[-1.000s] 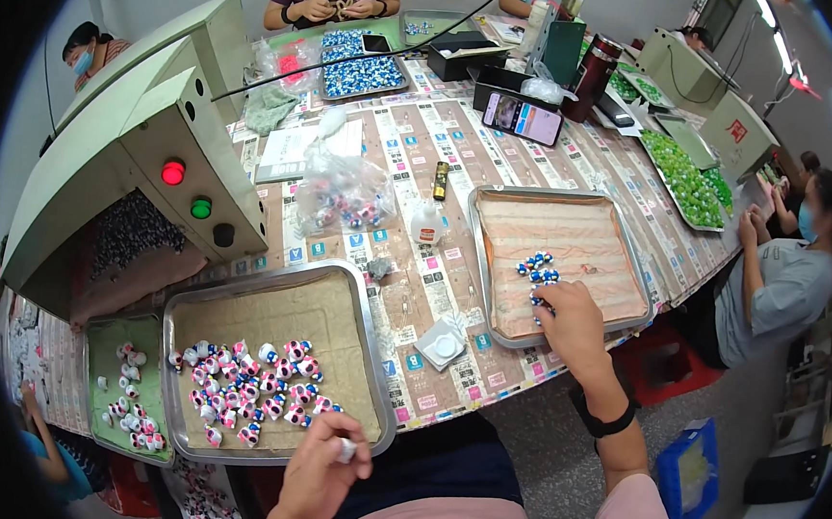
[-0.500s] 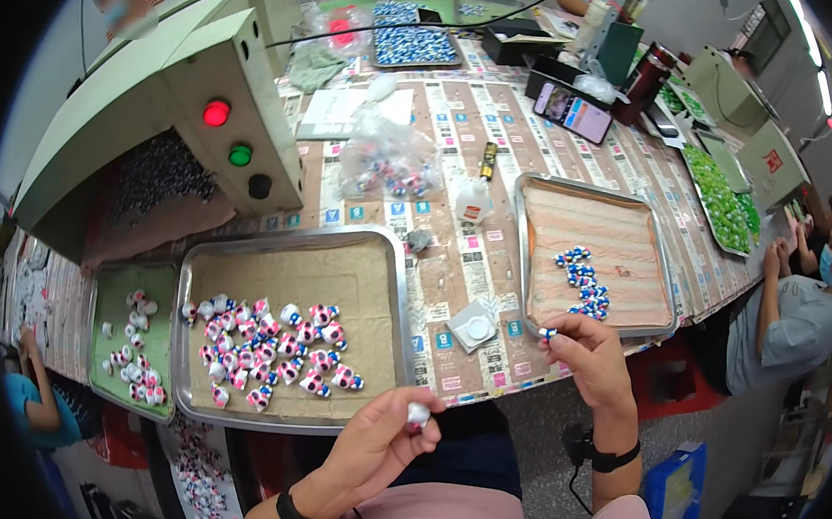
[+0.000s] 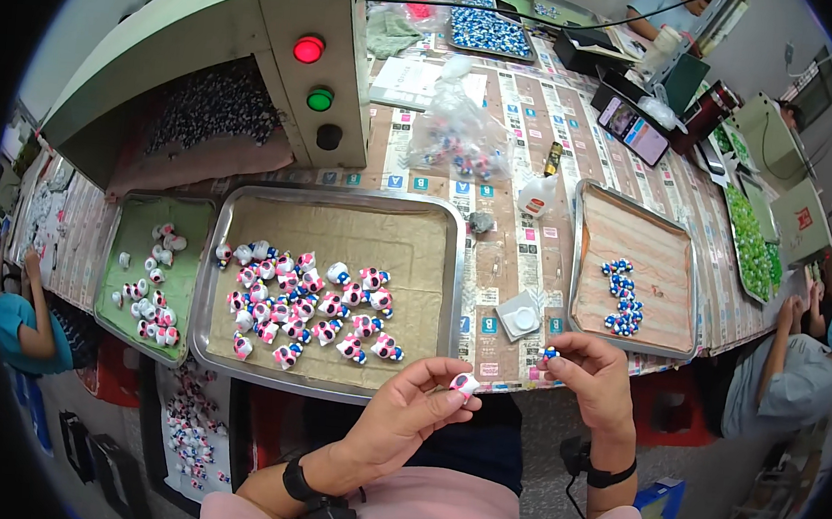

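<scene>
Between the fingertips of my left hand (image 3: 418,399) is a small white and pink toy head (image 3: 464,385), its dark face patch partly in view. My right hand (image 3: 593,376) pinches a tiny blue and white toy body (image 3: 549,356). The two pieces are apart, a short gap between them, in front of the table edge. Left of my hands, a large metal tray (image 3: 418,236) holds many pink and white toy figures (image 3: 297,299), some with blue bodies. On the right, a metal tray (image 3: 621,221) with a pinkish liner carries a cluster of blue and white bodies (image 3: 624,298).
A green tray (image 3: 134,225) of white heads stands far left, below a machine (image 3: 296,107) with red and green lights. Between the trays are a small white dish (image 3: 522,315), a white bottle (image 3: 537,195) and a plastic bag (image 3: 459,132). A co-worker (image 3: 785,362) sits at right.
My hands have come closer together. The toy head in my left hand is turned, so more of its face shows. The whole view has swung to the left.
</scene>
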`<state>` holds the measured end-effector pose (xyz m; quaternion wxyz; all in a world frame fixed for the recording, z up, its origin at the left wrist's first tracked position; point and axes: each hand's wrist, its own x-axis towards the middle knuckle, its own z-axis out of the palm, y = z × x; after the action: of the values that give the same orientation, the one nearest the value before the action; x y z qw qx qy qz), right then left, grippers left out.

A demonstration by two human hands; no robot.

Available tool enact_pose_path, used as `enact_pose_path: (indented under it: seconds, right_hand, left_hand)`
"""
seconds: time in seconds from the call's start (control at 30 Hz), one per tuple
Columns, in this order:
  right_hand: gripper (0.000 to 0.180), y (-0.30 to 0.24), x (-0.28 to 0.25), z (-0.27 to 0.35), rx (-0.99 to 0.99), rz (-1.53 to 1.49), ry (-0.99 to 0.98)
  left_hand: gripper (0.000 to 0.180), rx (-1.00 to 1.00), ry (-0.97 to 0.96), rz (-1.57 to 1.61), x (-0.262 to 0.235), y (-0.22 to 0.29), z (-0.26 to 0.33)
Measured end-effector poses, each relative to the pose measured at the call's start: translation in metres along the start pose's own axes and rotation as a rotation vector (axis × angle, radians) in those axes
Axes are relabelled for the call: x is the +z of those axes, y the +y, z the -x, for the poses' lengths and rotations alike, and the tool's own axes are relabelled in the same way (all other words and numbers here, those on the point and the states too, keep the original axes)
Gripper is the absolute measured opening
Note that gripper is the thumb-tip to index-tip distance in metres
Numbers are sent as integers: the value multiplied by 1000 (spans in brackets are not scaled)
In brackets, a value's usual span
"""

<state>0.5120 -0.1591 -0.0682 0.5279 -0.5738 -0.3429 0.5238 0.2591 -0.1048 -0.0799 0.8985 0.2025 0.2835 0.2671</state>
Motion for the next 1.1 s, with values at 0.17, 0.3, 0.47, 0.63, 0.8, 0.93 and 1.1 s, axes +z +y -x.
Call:
enact_pose_path:
  seconds: [0.17,0.3,0.47,0.63,0.8,0.93,1.1]
  right_hand:
    - [18,-5,8,-16,-348,533,73]
    - [19,-6,20,-27,-393,770,161]
    - [13,7,20,-43,-499,951,148]
    - [11,8,20,-45,-506,1000,147]
    - [13,0,25,-33,-484,871,175]
    - [15,-13,37,-9,-353,651,103]
    - [18,-7,45,15,-323,408,-29]
  left_hand:
    - [34,-4,1,-9,4,5,5]
    - [37,8,-14,-27,-1,2,5]
    - [37,-35,-16,-22,-3,3,6]
    - [36,-64,-31,12,-3,4,6]
    - [36,-40,-24,39,-1,1,3]
    - [35,-21,-31,18,-2,-4,-1]
    - [32,1,-56,14,-2,-10,-6]
